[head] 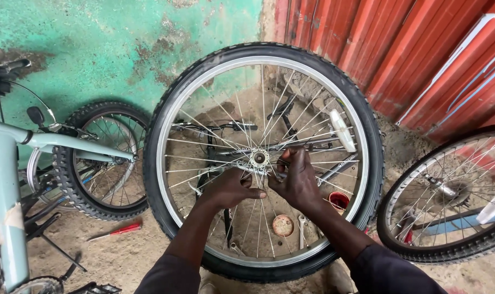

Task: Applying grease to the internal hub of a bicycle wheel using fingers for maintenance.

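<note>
Here both hands, left hand (232, 188) and right hand (297, 179), grip clamped on the wheel hub (259, 158).

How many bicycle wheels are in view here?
3. The big wheel stands upright at centre, both hands at its hub; a smaller wheel is left, on the pale blue bike; another wheel is at right, partly cropped. More may be hidden.

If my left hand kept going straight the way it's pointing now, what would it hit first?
The left hand points up and to the right, toward the wheel's middle. It would most likely meet the silver hub first, among the spokes it already touches. Depth is hard to judge, so the fingers might slip between spokes instead.
</note>
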